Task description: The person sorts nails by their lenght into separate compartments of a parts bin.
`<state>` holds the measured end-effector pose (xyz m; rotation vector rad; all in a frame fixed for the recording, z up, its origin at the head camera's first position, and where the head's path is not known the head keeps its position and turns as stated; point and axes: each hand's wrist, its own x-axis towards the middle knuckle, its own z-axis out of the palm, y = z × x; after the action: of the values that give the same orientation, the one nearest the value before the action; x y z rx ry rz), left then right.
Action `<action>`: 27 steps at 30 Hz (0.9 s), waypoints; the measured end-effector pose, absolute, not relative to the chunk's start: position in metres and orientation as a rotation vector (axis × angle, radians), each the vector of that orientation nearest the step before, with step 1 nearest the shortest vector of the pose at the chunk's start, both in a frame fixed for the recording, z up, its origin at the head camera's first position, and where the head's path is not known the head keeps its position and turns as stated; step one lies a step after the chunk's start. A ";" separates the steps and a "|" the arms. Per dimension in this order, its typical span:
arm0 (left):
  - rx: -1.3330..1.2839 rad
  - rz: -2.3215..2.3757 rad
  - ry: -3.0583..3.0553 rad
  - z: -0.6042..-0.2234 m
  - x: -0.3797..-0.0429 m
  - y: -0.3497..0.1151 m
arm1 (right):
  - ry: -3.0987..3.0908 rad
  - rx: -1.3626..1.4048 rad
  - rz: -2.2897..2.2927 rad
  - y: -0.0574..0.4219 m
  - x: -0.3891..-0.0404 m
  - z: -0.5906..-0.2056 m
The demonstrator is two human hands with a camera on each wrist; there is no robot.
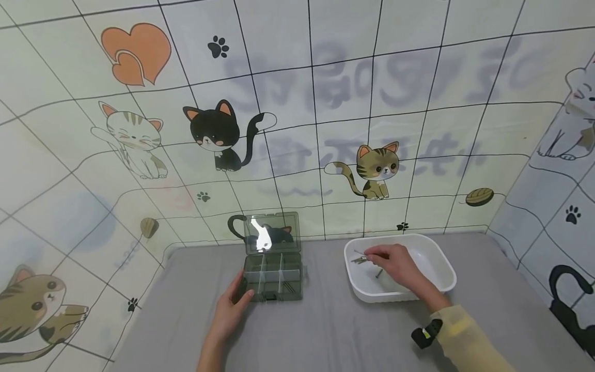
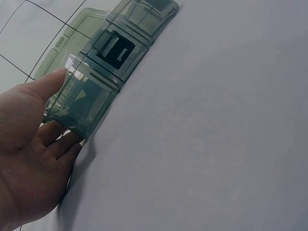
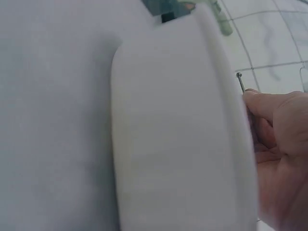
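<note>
From the right hand (image 1: 394, 262) juts a screw (image 3: 240, 81).

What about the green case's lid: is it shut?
No, the head view shows the lid standing raised at the back of the green case.

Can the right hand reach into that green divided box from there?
Probably yes: the green compartment box stands with its lid open, the left hand holds only its left side, and the right hand need only clear the white tray.
</note>
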<state>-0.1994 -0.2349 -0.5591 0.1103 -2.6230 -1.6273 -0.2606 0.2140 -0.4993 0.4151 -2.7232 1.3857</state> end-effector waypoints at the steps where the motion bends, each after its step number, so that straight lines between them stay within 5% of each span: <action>1: 0.113 -1.626 -2.625 -0.559 -0.200 -0.235 | -2.714 0.418 1.399 0.212 -0.259 -0.497; 27: 0.108 -1.628 -2.623 -0.557 -0.198 -0.235 | -2.604 0.661 1.429 0.157 -0.252 -0.482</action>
<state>-0.1983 -0.2348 -0.5566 0.1076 -2.6229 -1.6277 -0.2518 0.1569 -0.4824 0.6613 -2.6043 1.4293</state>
